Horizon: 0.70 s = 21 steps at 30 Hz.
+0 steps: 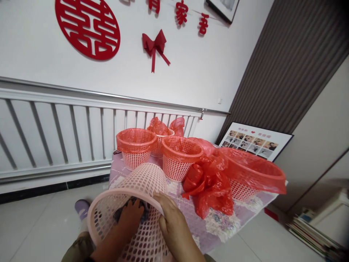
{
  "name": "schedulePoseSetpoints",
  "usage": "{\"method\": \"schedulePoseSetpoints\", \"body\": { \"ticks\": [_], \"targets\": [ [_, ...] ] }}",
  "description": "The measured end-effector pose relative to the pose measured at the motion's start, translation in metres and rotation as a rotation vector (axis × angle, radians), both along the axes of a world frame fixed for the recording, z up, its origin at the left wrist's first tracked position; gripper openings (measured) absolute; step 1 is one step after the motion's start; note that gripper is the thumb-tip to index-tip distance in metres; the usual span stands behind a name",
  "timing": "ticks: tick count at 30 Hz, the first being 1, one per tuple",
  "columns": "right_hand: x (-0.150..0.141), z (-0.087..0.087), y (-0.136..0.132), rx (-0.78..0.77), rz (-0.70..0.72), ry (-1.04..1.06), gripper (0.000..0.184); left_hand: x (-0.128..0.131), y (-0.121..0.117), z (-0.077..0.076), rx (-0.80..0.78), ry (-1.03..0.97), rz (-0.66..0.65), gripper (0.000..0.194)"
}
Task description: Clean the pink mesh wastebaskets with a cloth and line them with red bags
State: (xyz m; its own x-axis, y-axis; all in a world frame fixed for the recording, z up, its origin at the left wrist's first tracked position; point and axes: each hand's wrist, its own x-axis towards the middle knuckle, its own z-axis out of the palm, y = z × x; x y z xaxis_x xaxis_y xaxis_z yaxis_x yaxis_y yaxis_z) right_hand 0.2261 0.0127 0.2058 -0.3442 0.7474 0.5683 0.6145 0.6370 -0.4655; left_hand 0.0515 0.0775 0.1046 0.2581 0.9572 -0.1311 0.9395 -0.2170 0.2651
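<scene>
A pink perforated plastic basket (141,182) lies tilted toward me at the near edge of the table, its mouth facing me. My left hand (130,214) is inside it, pressing a dark cloth (136,203) against the inner wall with fingers closed on it. My right hand (171,222) grips the basket's rim from the outside, fingers curled over the edge. A loose red plastic bag (209,185) lies crumpled on the table just right of the basket.
Three pink baskets lined with red bags (136,145) (180,153) (253,174) stand on the purple flowered tablecloth (218,225), another behind them. A white radiator (54,127) runs along the wall. A framed photo board (253,142) leans at right; books (313,229) lie on the floor.
</scene>
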Motion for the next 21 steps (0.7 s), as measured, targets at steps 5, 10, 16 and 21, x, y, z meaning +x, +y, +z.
{"method": "schedulePoseSetpoints", "body": {
  "ticks": [5,10,16,21],
  "targets": [
    [-0.001,0.0,0.003,0.006,0.008,0.005,0.073,-0.02,-0.064,-0.007,-0.09,0.129,-0.019,0.052],
    [0.003,-0.021,-0.003,0.038,-0.04,0.123,0.068,-0.027,-0.095,-0.004,-0.227,0.185,0.0,0.056],
    [0.002,-0.113,-0.021,-0.043,-0.15,0.341,0.059,-0.033,-0.095,-0.011,-0.228,0.152,0.034,0.053],
    [0.012,-0.116,-0.023,-0.098,-0.235,0.414,0.056,-0.011,-0.099,-0.018,-0.27,0.063,-0.025,0.054]
  ]
}}
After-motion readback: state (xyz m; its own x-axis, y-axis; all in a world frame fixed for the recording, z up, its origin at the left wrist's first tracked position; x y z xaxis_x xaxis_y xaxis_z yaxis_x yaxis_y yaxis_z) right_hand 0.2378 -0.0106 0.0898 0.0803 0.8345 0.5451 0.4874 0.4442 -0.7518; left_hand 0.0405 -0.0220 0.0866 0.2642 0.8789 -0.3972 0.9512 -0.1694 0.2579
